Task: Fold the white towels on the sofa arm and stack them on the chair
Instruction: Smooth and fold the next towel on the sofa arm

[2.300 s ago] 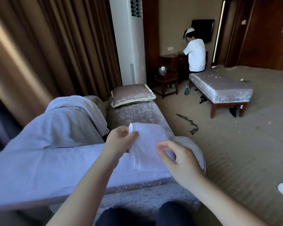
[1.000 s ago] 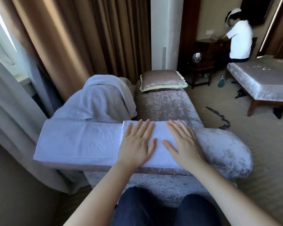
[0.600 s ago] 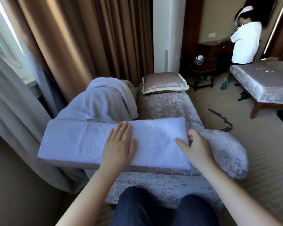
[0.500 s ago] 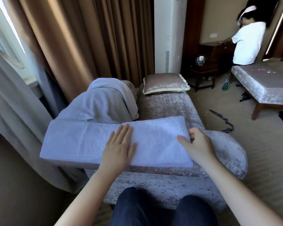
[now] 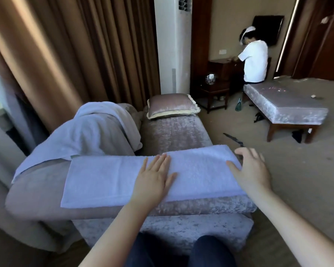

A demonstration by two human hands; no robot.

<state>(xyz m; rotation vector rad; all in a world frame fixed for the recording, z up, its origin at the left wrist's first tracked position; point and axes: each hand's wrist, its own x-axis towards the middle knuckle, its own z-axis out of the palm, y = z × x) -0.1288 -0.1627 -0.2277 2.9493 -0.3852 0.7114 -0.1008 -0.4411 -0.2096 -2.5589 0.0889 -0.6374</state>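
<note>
On the sofa arm: one white towel, folded into a long band and laid lengthwise along the top.

- Left hand: lay flat on the towel near its middle, palm down, fingers straight and close together, gripping nothing.
- Right hand: was at the towel's right end, fingers spread wide and slightly blurred. The thumb lay on the cloth and the other fingers reached past the end, with nothing held.
- Second towel: white, unfolded, draped over the sofa back. Its lower edge reached the far left corner of the folded one.
- Seat: mauve velvet, beyond the arm.
- Cushion: matching velvet with a pale fringe, at the seat's far end.
- Curtains: brown, hung behind the sofa.
- White column unit: stood just right of the curtains.
- Person: in a white top, stood at a dark desk at the back of the room.
- Side table: dark wood, before the desk, with a glass item on top.
- Ottoman: velvet top and wooden legs, on the carpet well right of the sofa.
- Dark strip: lay on the carpet between sofa and ottoman.
- Knees: in dark trousers, close before the arm.
</note>
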